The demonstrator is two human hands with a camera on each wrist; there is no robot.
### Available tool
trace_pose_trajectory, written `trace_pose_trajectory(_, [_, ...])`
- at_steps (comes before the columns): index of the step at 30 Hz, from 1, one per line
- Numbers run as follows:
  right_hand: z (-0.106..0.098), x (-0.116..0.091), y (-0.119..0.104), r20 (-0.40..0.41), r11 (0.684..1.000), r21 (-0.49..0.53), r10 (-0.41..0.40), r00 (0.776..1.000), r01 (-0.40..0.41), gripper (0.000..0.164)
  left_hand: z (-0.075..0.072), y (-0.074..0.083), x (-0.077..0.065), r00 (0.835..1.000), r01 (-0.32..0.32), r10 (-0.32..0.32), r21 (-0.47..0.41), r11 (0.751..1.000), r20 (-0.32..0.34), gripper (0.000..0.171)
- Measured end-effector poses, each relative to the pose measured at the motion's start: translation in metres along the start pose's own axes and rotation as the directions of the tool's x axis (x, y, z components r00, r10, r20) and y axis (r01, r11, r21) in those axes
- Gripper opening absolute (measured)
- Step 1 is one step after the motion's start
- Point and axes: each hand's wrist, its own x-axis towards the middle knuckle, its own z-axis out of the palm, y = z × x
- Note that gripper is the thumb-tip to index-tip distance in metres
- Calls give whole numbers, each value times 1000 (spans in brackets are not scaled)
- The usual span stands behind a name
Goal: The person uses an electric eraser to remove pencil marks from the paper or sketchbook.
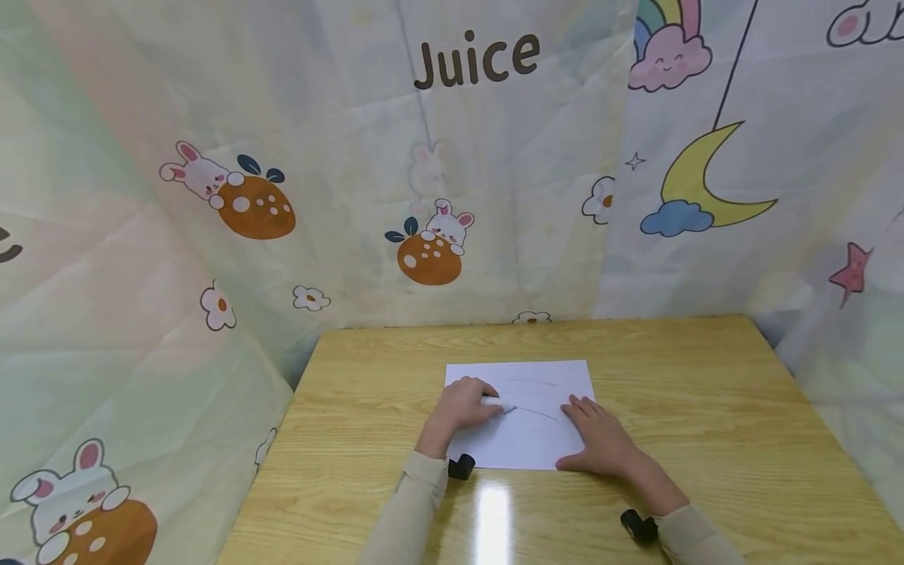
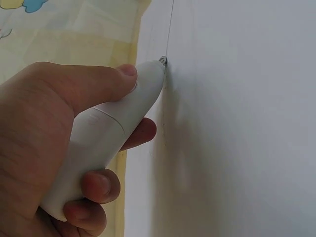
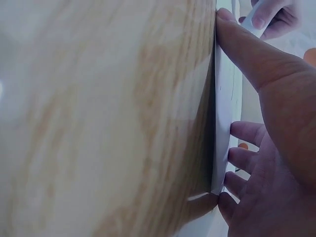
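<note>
A white sheet of paper (image 1: pixel 515 447) lies on the wooden table. My left hand (image 1: pixel 461 406) grips a thick white pen-shaped tool (image 2: pixel 108 128), thumb along its top and fingers curled beneath. The tool's small grey metal tip (image 2: pixel 163 60) meets the paper at the end of a thin dark line (image 1: pixel 540 413). Whether that line is drawn or cut I cannot tell. My right hand (image 1: pixel 600 439) rests on the paper's right side with fingers spread, the thumb at the near edge. The paper's edge stands slightly off the table in the right wrist view.
The wooden table (image 1: pixel 353 439) reaches back to a printed fabric wall (image 1: pixel 515 259), with more fabric at both sides. Fainter marks (image 1: pixel 537 383) run across the far part of the paper. A black wrist camera (image 1: pixel 462 467) sits by the left wrist, another (image 1: pixel 639 526) by the right.
</note>
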Motion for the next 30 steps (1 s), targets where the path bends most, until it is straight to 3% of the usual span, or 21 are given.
trace_pose_trajectory(6, [0,0,0,16,1000,-4,6,1000,-6,104,2,-2,-3,1000,24,-23,-9,1000,11,25])
trace_pose_trajectory(12, [-3,1,-1,20,1000,11,15,1000,-15,102,1,-1,2,1000,-18,18,-12,1000,8,26])
trace_pose_trajectory(30, [-5,-1,-5,20,1000,5,10,1000,-10,101,-1,-6,5,998,-47,48,-38,998,35,24])
